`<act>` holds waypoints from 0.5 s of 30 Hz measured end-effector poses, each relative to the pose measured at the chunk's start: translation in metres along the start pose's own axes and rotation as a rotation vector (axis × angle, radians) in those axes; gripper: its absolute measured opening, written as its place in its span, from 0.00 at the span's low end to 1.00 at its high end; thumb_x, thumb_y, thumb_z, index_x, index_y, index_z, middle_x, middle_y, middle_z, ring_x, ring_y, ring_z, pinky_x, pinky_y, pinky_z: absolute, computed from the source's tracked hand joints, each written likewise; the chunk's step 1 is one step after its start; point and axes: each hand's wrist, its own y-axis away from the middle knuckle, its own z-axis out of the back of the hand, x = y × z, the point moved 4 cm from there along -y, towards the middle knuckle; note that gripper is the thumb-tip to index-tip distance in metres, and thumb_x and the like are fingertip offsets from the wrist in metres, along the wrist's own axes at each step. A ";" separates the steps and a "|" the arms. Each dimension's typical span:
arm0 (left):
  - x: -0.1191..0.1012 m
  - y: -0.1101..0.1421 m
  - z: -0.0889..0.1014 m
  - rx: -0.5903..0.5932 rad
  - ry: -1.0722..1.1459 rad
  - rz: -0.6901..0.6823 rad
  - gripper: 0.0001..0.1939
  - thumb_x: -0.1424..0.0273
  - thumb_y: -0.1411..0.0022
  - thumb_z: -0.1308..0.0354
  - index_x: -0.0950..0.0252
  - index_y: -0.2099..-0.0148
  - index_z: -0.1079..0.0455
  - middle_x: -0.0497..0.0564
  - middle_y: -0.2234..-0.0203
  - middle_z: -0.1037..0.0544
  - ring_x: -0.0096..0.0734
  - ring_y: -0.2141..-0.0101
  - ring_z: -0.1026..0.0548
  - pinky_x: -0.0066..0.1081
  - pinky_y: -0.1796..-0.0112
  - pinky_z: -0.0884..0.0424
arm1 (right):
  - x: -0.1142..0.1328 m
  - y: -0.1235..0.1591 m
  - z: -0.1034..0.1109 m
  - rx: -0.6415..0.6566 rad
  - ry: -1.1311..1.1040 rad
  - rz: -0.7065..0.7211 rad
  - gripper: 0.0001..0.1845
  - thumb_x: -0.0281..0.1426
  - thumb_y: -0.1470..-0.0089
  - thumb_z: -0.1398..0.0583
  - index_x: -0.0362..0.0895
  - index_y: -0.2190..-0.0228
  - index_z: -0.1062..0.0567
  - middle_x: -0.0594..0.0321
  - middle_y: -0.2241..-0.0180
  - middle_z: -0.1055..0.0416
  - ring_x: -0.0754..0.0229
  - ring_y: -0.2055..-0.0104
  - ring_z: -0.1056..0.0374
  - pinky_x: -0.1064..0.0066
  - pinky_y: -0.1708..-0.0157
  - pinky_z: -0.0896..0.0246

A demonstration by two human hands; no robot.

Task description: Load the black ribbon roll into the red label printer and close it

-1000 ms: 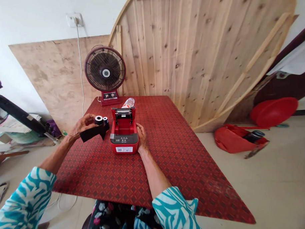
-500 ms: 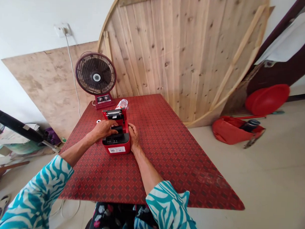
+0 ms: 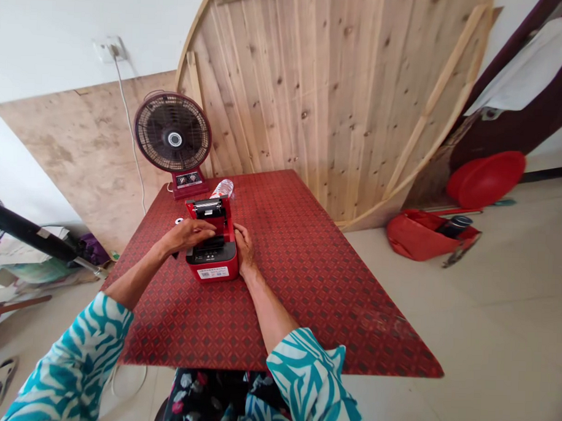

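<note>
A red and black label printer [image 3: 213,263] stands on the table with its lid [image 3: 208,207] raised, showing a dark inside with a black bar across it. My left hand [image 3: 190,233] is over the open compartment, fingers bent and close together. A small dark tip [image 3: 175,255] pokes out beneath that hand on the left; what it belongs to is hidden. Against the printer's right side lies my right hand [image 3: 244,249], its fingers along the red wall, holding it. Behind the lid a clear plastic bottle [image 3: 224,188] lies on its side.
A dark red fan [image 3: 173,139] stands at the back left of the patterned red table [image 3: 306,285]. A small white roll [image 3: 178,221] sits left of the printer. On the floor to the right are a red bag [image 3: 416,237] and a red basin [image 3: 487,179].
My left hand has shifted slightly left from the black roller inside the printer, and a dark tip now shows beneath it. My right hand stays against the printer's side.
</note>
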 end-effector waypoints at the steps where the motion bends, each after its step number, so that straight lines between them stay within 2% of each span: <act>1: -0.001 0.011 0.003 -0.045 0.049 0.001 0.20 0.57 0.37 0.48 0.62 0.51 0.24 0.52 0.57 0.19 0.38 0.59 0.22 0.31 0.57 0.30 | 0.000 0.000 0.000 -0.002 -0.002 -0.009 0.19 0.43 0.49 0.43 0.49 0.58 0.25 0.64 0.56 0.24 0.57 0.51 0.32 0.64 0.49 0.39; 3: -0.004 0.032 0.003 -0.086 0.086 -0.016 0.22 0.54 0.39 0.46 0.62 0.51 0.24 0.52 0.60 0.19 0.37 0.63 0.22 0.31 0.61 0.29 | 0.001 0.000 0.000 -0.011 0.002 -0.019 0.20 0.43 0.49 0.43 0.48 0.58 0.25 0.64 0.57 0.24 0.57 0.52 0.32 0.64 0.49 0.39; 6: -0.013 0.049 -0.003 -0.170 0.059 -0.095 0.19 0.57 0.41 0.41 0.63 0.53 0.24 0.53 0.60 0.19 0.36 0.63 0.22 0.32 0.60 0.29 | 0.003 0.001 0.000 -0.024 0.012 -0.024 0.20 0.44 0.50 0.43 0.48 0.58 0.25 0.64 0.57 0.24 0.57 0.53 0.31 0.63 0.50 0.39; 10: -0.018 0.047 -0.011 -0.309 0.020 -0.209 0.09 0.67 0.38 0.44 0.62 0.59 0.24 0.51 0.65 0.19 0.32 0.66 0.22 0.32 0.59 0.29 | 0.004 0.002 0.001 -0.018 -0.003 -0.030 0.20 0.44 0.51 0.43 0.47 0.59 0.25 0.63 0.58 0.24 0.56 0.55 0.30 0.62 0.51 0.38; 15: -0.025 0.049 -0.015 -0.420 -0.088 -0.353 0.07 0.69 0.36 0.44 0.63 0.63 0.25 0.51 0.69 0.19 0.32 0.67 0.22 0.33 0.60 0.30 | 0.001 0.001 0.001 -0.013 -0.012 -0.038 0.21 0.44 0.52 0.42 0.47 0.59 0.25 0.63 0.58 0.24 0.57 0.55 0.30 0.63 0.53 0.37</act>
